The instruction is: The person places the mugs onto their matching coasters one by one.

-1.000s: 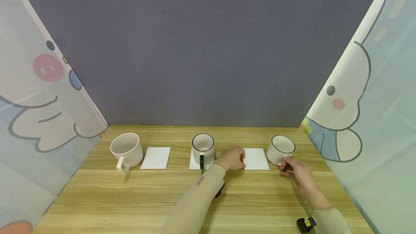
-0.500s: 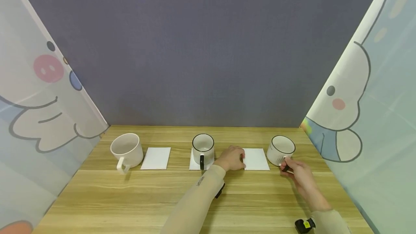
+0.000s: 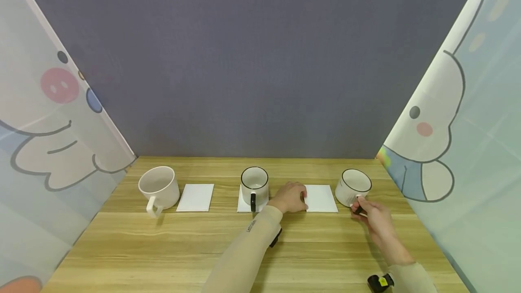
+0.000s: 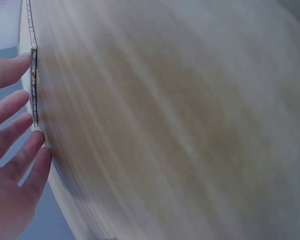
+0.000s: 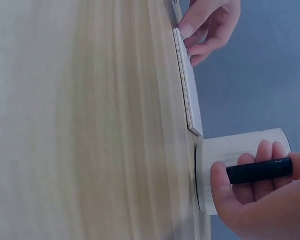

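Note:
My left hand [image 3: 291,197] lies at the left edge of a white square coaster [image 3: 320,198]. In the left wrist view its fairly straight, spread fingers reach the coaster's edge [image 4: 33,80]. Right of that coaster stands an upright white mug [image 3: 351,189] with a dark rim. My right hand [image 3: 378,223] grips its black handle [image 5: 260,171], thumb on one side and fingers behind. The mug is on the wooden table, close beside the coaster. A similar mug [image 3: 255,185] with a black handle, facing the person, sits on another coaster [image 3: 241,207] left of my left hand.
At the left, a wider all-white mug [image 3: 160,186] stands on the table [image 3: 163,257] beside another white coaster [image 3: 195,198]. A grey wall [image 3: 260,67] closes the back. Cartoon-printed sheets [image 3: 44,153] flank both sides.
The mug in my right hand has shifted very slightly to the right, and my right wrist slightly left. My left hand stays at the coaster's edge.

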A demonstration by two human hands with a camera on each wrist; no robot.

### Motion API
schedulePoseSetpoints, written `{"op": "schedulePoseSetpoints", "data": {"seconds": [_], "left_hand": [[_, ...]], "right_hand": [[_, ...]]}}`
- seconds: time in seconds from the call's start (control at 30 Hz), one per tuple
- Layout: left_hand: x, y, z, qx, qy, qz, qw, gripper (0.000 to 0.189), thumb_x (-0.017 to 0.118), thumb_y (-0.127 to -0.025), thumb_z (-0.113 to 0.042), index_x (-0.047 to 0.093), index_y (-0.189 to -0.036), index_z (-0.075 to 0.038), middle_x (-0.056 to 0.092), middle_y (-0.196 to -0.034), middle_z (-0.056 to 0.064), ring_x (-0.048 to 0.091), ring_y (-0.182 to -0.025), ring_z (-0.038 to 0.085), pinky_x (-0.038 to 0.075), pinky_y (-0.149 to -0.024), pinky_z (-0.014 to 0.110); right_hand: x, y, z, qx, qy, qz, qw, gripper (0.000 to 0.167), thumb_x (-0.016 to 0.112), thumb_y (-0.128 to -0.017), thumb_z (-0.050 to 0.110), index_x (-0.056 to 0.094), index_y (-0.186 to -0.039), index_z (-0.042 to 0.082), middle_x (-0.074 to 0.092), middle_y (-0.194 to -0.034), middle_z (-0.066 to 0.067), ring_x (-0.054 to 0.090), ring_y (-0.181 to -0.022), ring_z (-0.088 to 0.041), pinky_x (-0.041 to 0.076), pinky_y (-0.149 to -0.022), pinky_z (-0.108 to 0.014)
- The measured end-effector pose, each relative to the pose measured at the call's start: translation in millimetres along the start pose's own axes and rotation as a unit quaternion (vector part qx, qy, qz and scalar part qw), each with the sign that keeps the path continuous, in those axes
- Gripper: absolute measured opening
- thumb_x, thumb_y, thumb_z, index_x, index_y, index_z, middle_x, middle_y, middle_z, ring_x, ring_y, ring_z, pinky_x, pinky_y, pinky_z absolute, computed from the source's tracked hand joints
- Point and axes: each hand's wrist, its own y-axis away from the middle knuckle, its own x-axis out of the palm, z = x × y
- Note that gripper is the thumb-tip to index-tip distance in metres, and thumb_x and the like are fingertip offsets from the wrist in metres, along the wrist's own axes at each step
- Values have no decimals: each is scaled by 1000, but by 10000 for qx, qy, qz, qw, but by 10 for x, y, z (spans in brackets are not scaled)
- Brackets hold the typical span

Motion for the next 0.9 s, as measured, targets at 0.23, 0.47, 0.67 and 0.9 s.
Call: {"op": "schedulePoseSetpoints", "data": {"seconds": [0.23,0.47,0.67,0.9], "left_hand": [[6,3,5,-56,21,42,10000,22,81,-84,-33,67,-98,-23,66,-120,-10,56,-104,15,49,-90,29],[18,0,7,-93,32,60,9999,22,81,-84,-33,67,-98,-24,65,-122,-10,56,-104,15,49,-89,29],[12,3,-1,-145,42,83,9999,22,82,-84,-34,67,-97,-24,65,-120,-11,55,-103,15,50,-88,30],[11,8,-8,-180,78,62,9998,22,82,-84,-33,67,-97,-24,65,-115,-12,55,-103,14,49,-88,30]], "right_hand": [[3,20,31,41,-239,-79,9997,29,56,-106,20,71,-91,-1,65,-80,1,64,-80,-10,59,-76,-29],[10,51,79,-6,-220,-159,9996,30,55,-106,20,70,-90,0,65,-79,1,64,-80,-11,58,-76,-28],[17,66,117,-101,-312,-109,9994,30,56,-106,20,70,-90,-1,65,-79,0,64,-79,-11,58,-76,-28],[35,78,157,-256,-406,-32,9988,29,56,-106,19,69,-92,-4,64,-81,0,65,-81,-13,58,-80,-29]]}}
